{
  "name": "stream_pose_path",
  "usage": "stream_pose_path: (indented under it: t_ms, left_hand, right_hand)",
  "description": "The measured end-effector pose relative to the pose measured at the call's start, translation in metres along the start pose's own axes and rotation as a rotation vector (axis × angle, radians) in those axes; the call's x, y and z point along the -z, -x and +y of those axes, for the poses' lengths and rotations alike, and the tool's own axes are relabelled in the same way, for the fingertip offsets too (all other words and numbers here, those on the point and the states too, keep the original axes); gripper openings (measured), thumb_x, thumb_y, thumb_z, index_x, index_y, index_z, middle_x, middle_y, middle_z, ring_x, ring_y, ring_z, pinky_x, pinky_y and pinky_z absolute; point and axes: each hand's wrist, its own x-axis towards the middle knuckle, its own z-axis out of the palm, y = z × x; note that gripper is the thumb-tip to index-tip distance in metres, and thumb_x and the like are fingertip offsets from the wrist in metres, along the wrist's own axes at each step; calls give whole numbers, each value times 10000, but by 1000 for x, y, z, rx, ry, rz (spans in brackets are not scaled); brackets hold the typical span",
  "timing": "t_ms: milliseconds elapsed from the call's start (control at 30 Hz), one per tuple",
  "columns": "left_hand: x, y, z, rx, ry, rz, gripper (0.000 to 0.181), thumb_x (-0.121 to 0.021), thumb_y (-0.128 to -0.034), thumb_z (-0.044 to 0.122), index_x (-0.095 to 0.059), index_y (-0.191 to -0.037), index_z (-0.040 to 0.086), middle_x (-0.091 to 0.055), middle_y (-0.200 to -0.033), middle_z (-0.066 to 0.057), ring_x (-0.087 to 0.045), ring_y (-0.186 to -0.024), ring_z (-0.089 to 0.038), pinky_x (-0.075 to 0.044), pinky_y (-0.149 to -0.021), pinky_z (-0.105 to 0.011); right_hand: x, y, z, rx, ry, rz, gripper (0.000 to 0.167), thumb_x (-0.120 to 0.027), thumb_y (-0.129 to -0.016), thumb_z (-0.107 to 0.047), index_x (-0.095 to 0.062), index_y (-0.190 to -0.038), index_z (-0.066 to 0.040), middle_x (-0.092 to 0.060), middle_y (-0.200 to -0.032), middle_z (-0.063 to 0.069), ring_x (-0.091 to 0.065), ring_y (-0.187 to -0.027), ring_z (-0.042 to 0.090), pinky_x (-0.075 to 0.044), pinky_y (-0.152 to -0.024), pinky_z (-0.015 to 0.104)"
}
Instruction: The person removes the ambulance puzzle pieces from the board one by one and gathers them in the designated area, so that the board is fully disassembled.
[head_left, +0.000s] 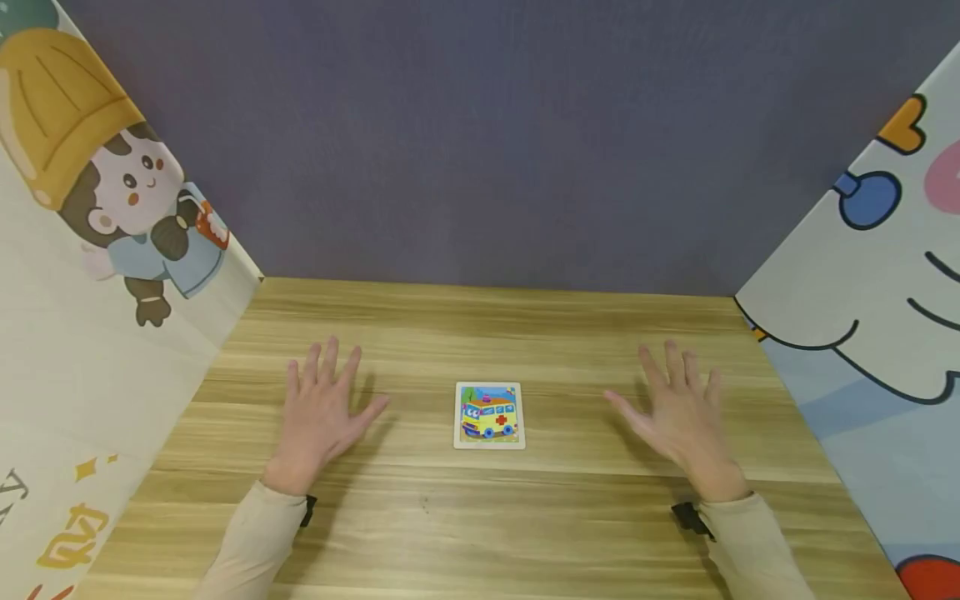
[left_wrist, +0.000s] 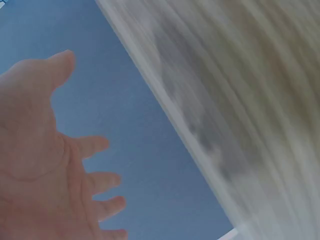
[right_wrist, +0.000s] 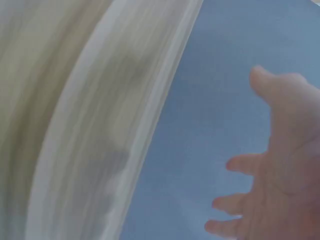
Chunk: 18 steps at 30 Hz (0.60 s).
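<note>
A small square picture puzzle (head_left: 490, 416) with a pale frame lies flat on the wooden table, showing a yellow ambulance with a red cross. To its left my left hand (head_left: 321, 417) hovers palm down with fingers spread, holding nothing. On the other side my right hand (head_left: 678, 417) is spread the same way, also holding nothing. Neither hand touches the puzzle. The left wrist view shows the left palm (left_wrist: 35, 150) and separated fingers. In the right wrist view the right palm (right_wrist: 287, 180) appears with its thumb raised; the puzzle is outside both wrist views.
The wood-grain table (head_left: 480, 533) meets a dark blue-grey panel (head_left: 480, 142) at the back. A cartoon-printed wall (head_left: 82, 358) borders the left side, and another printed wall (head_left: 885, 333) borders the right. Both sleeves carry a dark strap at the wrist.
</note>
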Motion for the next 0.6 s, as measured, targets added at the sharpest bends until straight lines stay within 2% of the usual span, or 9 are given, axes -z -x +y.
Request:
stream_pose_path:
  t_ms: [167,300,433,500,600]
  left_hand:
    - [-4,-1,7,-53,74,-41,863,-577,-1028,607,-367,-1647,45,-222,-1733,-306,-220,-1589,-546,-136,-1280,-756]
    - [-9,-3,21,-121,202,-66,780,-660,-1022,492,-445,-1599,14,-333,-1685,-320,-343,-1534,-553,-253,-1254,-742]
    - [-13,-6,43,-167,322,-121,735,-684,-1018,456,-479,-1581,30,-393,-1667,-289,-386,-1522,-536,-299,-1255,-705]
    - [-15,-9,56,-192,358,-152,719,-685,-1019,449,-489,-1578,42,-404,-1665,-278,-390,-1524,-527,-301,-1256,-700]
    - [-17,-13,73,-221,372,-194,704,-681,-1022,455,-497,-1576,63,-396,-1677,-260,-379,-1541,-505,-286,-1273,-682]
  right_hand:
    - [-9,-3,-14,89,-123,53,797,-645,-1030,-528,-415,-1623,-48,-355,-1656,345,-401,-1446,620,-343,-1134,815]
    - [-19,-9,-30,139,-249,38,627,-710,-1025,-367,-550,-1525,-25,-536,-1544,288,-637,-1245,503,-555,-974,687]
    - [-30,-17,-50,123,-396,-16,499,-736,-1015,-308,-650,-1427,-41,-723,-1341,174,-750,-1011,322,-635,-834,508]
    - [-35,-21,-62,93,-472,-57,454,-741,-1011,-299,-682,-1390,-54,-774,-1229,123,-750,-914,230,-630,-759,408]
    - [-42,-26,-79,59,-577,-126,413,-740,-1009,-280,-704,-1360,-66,-791,-1142,76,-713,-844,144,-587,-713,306]
